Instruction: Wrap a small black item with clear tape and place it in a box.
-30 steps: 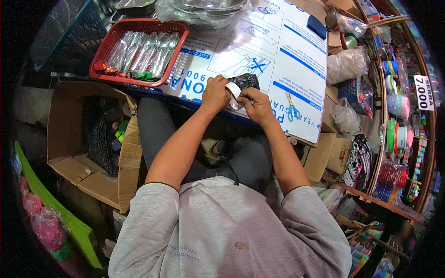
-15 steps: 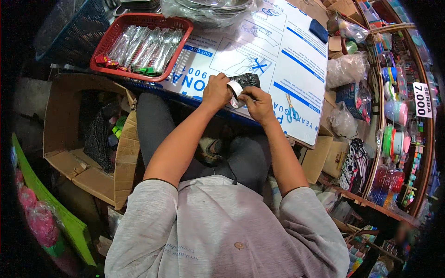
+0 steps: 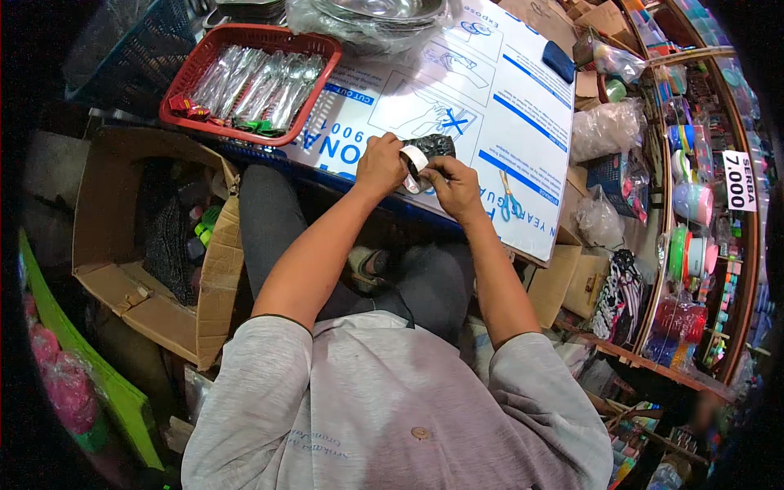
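Note:
At the table's near edge, my left hand (image 3: 381, 169) is closed around the side of a white ring-shaped roll (image 3: 415, 158), which looks like tape or labels. My right hand (image 3: 456, 188) pinches at the roll's right side with thumb and fingers together. Whether a loose end lies in that pinch is too small to make out. Just behind both hands rests a crinkled black plastic bundle (image 3: 435, 146), partly covered by the roll. Scissors with light blue handles (image 3: 511, 204) lie to the right of my right hand.
A red basket (image 3: 233, 135) of plastic-wrapped spoons stands at the table's left, with wrapped metal bowls (image 3: 376, 16) at the back. A dark blue pouch-like item (image 3: 559, 62) lies far right. An open cardboard box (image 3: 139, 318) sits left of my legs; stocked shelves (image 3: 653, 245) line the right.
The white roll has tilted slightly between my hands. Both hands keep nearly the same place and grip, while the view has shifted a little.

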`<action>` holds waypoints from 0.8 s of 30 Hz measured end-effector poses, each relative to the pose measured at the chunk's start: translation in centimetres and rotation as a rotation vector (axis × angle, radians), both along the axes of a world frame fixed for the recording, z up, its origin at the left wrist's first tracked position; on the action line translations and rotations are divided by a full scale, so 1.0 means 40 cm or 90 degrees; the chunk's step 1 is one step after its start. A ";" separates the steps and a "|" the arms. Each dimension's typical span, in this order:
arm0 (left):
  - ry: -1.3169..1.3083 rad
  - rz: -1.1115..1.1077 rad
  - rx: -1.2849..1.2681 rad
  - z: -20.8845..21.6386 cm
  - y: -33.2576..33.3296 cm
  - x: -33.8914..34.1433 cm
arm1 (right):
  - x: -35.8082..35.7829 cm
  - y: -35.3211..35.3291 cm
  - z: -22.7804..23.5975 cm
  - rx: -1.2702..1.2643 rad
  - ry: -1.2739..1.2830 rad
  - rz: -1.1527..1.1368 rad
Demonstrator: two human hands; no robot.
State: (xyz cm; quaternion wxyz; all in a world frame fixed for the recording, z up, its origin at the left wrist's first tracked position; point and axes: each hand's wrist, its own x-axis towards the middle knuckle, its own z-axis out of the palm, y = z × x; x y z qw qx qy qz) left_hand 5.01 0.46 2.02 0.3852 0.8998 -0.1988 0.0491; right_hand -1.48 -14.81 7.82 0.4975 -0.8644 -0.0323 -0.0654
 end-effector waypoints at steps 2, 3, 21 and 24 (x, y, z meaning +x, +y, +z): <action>0.019 -0.005 0.015 0.000 -0.005 -0.003 | -0.003 -0.012 -0.009 -0.039 0.001 0.015; 0.010 -0.005 0.007 -0.003 -0.004 -0.004 | -0.003 -0.010 -0.010 -0.040 0.000 0.017; 0.040 -0.037 0.022 0.013 0.007 0.019 | -0.027 0.013 -0.018 0.536 0.132 -0.065; 0.094 -0.111 0.054 0.044 0.023 0.031 | -0.025 0.028 0.009 0.791 0.227 -0.176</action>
